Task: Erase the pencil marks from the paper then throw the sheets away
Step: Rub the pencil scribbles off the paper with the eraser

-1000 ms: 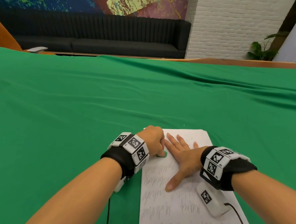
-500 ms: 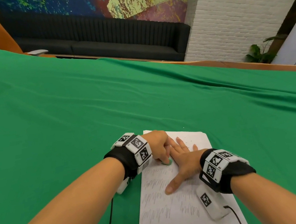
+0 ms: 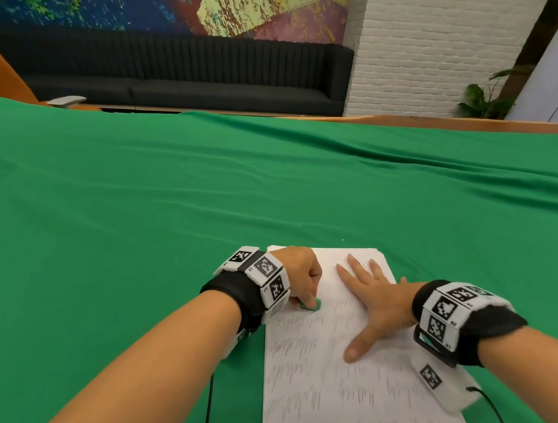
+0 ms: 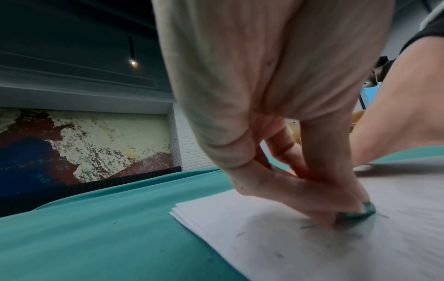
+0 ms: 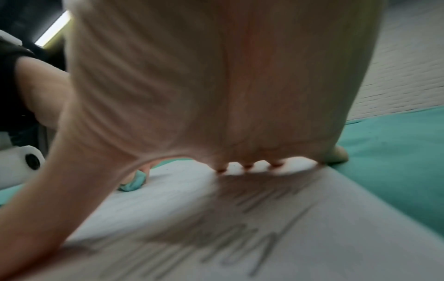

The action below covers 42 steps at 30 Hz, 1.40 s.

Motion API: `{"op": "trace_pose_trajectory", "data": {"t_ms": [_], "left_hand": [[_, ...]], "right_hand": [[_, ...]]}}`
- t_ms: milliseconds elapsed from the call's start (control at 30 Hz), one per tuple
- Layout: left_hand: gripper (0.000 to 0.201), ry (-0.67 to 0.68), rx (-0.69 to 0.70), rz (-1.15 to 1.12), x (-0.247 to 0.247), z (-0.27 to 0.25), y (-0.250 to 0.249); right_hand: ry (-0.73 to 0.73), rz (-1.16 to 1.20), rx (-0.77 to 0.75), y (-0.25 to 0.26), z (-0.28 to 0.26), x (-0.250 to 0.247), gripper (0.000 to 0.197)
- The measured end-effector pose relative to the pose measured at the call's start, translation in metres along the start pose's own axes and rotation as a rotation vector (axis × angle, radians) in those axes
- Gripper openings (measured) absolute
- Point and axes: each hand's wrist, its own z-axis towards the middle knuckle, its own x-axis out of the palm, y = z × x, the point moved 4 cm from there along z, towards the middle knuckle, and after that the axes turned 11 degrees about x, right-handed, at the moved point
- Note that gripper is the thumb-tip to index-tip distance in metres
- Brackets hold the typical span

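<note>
A stack of white paper sheets [image 3: 331,395] [image 4: 276,247] [image 5: 312,237] covered in rows of grey pencil scribbles lies on the green cloth. My left hand [image 3: 303,277] [image 4: 300,180] pinches a small green eraser [image 3: 311,305] [image 4: 358,211] [image 5: 133,183] and presses it onto the top sheet near its left edge. My right hand [image 3: 369,301] [image 5: 216,95] lies flat on the sheet to the right of the eraser, fingers spread and straight. The far end of the top sheet looks nearly bare of marks.
The green cloth [image 3: 132,209] covers a wide table that stretches far ahead and to both sides. A black sofa [image 3: 171,84] and a white brick wall [image 3: 441,29] stand beyond the table's far edge. A cable [image 3: 206,422] trails from my left wrist.
My left hand with the eraser has slid left across the sheet, away from the right hand's fingers. The right hand stays pressed flat on the paper.
</note>
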Motion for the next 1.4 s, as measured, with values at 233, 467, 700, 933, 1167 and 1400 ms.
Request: {"op": "trace_pose_trajectory", "data": {"t_ms": [233, 467, 700, 933, 1167, 1400], "left_hand": [[0.019, -0.071, -0.046, 0.012, -0.003, 0.0, 0.013], [0.016, -0.079, -0.037, 0.075, -0.003, 0.001, 0.005], [0.019, -0.097, -0.04, 0.125, 0.001, 0.004, -0.001], [0.023, -0.148, -0.029, 0.187, 0.002, 0.006, -0.013], [0.029, -0.136, -0.099, 0.214, -0.004, 0.007, -0.01], [0.026, -0.082, -0.057, 0.157, 0.007, 0.006, -0.011]], "right_hand": [[0.017, 0.003, -0.035, -0.004, 0.002, 0.004, 0.15], [0.021, 0.011, -0.037, -0.004, 0.001, 0.004, 0.149], [0.017, 0.015, -0.028, -0.004, 0.003, 0.005, 0.15], [0.005, 0.012, -0.02, -0.005, 0.004, 0.006, 0.151], [0.001, 0.022, -0.015, -0.005, 0.002, 0.005, 0.15], [0.003, 0.012, -0.025, -0.005, 0.004, 0.005, 0.15]]}}
